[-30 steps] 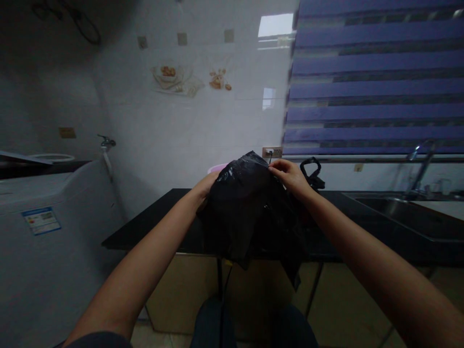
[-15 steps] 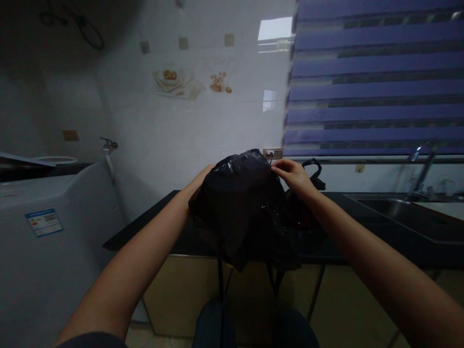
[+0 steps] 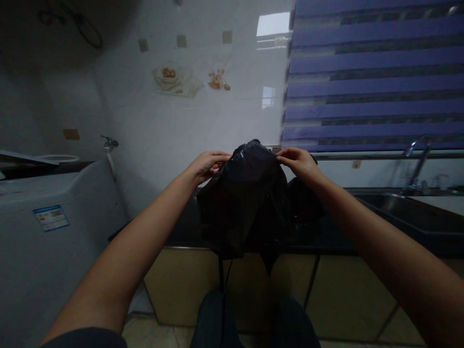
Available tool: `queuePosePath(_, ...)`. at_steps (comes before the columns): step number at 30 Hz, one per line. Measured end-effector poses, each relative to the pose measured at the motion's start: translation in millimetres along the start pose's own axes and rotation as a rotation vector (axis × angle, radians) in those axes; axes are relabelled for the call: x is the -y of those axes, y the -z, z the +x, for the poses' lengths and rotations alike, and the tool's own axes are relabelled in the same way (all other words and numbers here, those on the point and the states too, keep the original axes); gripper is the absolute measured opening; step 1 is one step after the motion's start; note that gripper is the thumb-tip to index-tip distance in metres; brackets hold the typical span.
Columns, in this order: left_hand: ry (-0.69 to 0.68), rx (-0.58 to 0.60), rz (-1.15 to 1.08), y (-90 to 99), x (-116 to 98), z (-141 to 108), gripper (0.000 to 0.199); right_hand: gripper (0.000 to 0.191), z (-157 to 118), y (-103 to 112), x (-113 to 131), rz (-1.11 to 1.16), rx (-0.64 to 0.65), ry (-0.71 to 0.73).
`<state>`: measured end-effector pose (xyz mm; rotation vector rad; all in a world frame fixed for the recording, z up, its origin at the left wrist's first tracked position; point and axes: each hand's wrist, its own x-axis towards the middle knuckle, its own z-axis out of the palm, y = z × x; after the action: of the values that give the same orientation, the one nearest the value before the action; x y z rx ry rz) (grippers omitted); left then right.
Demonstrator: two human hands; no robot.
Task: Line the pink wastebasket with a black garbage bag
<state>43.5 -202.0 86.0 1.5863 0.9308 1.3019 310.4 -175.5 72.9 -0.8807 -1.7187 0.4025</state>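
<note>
A black, thin, glossy plastic bag (image 3: 241,193) hangs between the person's two hands, in front of the black, polished counter (image 3: 181,236), its lower folds dropping past the counter's front edge; I cannot tell from here whether it rests on the top. The right hand (image 3: 299,163) pinches the bag's upper right edge between thumb and forefinger. The left hand (image 3: 209,165) has its fingers bent in at the upper left edge, touching it, but the bag hides the tips, so I can't say whether they nip the plastic. Just behind the right forearm sits a dark, rounded bundle (image 3: 306,202), too dim to make out. As I judge it, the step in hand is spreading and handling the bag's top edge; the next move calls for a sure grip at both corners and gentle, even tension, since such thin film could slip or tear.
</note>
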Motion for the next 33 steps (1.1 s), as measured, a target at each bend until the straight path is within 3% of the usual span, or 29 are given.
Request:
queuePosePath(4, 0.051, -0.046, -0.071, -3.9, -6.9, -9.3, 0.005, 0.026, -4.9, 4.5, 4.5, 0.008, 0.012, 0.007)
queuePosePath(17, -0.141, -0.143, 0.089, -0.4, -28.9, -28.1, 0.005, 0.025, -13.5, 12.8, 30.4, -0.052, -0.003, -0.002)
queuePosePath(24, -0.158, -0.191, 0.072, 5.6, -34.6, -36.4, 0.009, 0.017, -15.4, 18.1, 44.6, -0.112, 0.004, -0.020)
queuePosePath(33, -0.159, -0.149, -0.004, 3.2, -39.3, -44.5, 0.015, 0.016, -18.1, 26.9, 49.3, -0.112, 0.012, 0.012)
